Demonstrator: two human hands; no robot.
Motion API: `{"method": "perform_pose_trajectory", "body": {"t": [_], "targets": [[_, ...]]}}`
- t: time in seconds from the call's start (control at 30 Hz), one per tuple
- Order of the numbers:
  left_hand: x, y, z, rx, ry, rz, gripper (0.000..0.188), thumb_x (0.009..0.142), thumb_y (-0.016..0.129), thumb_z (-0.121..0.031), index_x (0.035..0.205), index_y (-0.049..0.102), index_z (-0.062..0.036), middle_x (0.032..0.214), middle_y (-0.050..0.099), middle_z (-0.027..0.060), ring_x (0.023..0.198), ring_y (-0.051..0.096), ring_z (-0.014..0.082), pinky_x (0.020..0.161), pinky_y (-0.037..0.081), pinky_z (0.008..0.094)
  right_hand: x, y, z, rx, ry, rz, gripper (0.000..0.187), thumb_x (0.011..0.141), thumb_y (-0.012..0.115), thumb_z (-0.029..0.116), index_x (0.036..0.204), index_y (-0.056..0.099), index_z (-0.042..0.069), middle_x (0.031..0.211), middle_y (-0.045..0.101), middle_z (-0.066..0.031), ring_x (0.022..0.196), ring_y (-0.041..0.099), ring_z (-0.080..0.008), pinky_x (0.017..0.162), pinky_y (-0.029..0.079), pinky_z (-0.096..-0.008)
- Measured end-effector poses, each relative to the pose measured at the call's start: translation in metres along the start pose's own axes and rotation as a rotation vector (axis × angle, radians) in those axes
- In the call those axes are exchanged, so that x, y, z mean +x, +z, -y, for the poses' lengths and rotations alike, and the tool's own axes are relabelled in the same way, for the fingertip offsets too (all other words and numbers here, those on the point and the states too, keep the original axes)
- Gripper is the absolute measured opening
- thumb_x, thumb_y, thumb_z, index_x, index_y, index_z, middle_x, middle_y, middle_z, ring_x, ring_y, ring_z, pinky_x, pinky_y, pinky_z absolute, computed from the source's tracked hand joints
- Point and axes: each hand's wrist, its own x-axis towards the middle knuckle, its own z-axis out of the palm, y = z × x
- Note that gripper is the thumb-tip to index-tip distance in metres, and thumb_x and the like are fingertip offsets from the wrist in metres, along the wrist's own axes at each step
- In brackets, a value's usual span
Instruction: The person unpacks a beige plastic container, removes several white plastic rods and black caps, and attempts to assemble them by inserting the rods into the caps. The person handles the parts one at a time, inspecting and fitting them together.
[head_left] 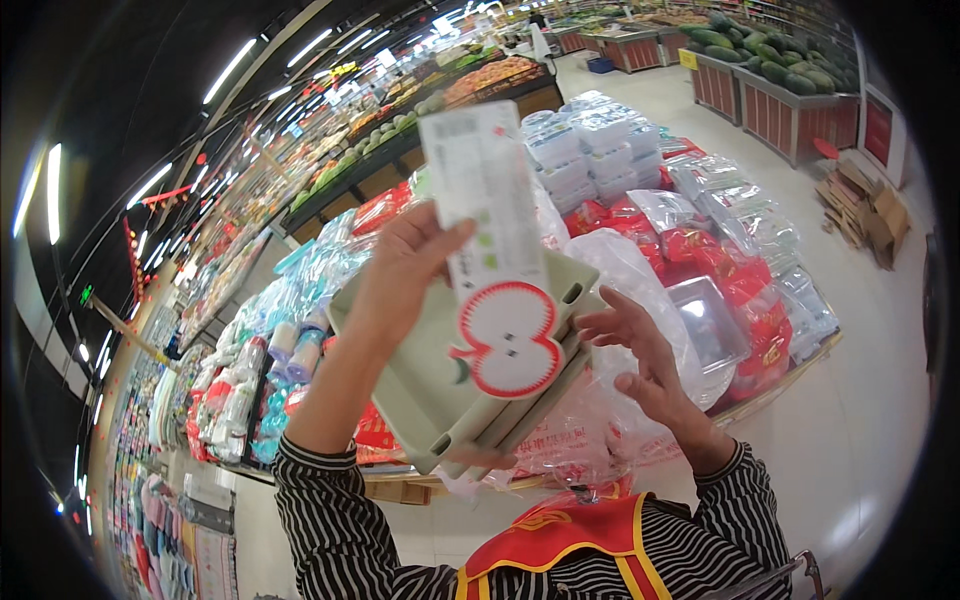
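Observation:
My left hand [400,270] pinches a long white cardboard label [480,180] between thumb and fingers. The label's lower end is an apple-shaped cutout [510,335] with a red rim, upside down. Behind it sits a stack of pale grey-green plastic bins [400,385], partly hidden by the label and my left arm. To the right of the bins is my right hand [640,350], fingers spread and holding nothing. A blurred skin-coloured patch shows at the bins' lower edge; I cannot tell what it is.
Around the bins lie red and clear plastic-wrapped packs [700,260] and a white plastic bag [625,265]. Stacked clear containers [590,150] stand behind. Blue-wrapped goods [290,300] are at left. Melon crates [770,110] and flattened cardboard [865,210] are at far right.

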Motion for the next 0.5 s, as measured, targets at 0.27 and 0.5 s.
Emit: {"method": "perform_pose_trajectory", "body": {"t": [0.27,0.5], "targets": [[-0.003,0.070,0.015,-0.091,-0.013,0.206,0.021,0.093,0.065,-0.019,0.108,0.067,-0.0046,0.095,0.070,0.0007,0.079,0.060,0.0046,0.066,0.048,0.0223,-0.017,0.007,0.017,0.013,0.144,-0.197,0.078,0.087,0.067,0.002,0.150,0.021,0.001,0.110,0.066,-0.0142,0.101,0.063,-0.0159,0.090,0.049,-0.0317],[0.005,0.071,0.034,0.066,-0.056,0.217,0.020,0.095,0.062,-0.020,0.107,0.068,-0.0047,0.091,0.069,-0.0009,0.079,0.059,0.0044,0.067,0.049,0.0229,-0.029,-0.015,0.000,-0.087,0.175,-0.230,0.070,0.090,0.063,-0.001,0.148,0.024,0.001,0.098,0.070,-0.0135,0.090,0.065,-0.0122,0.080,0.051,-0.0266]]}}
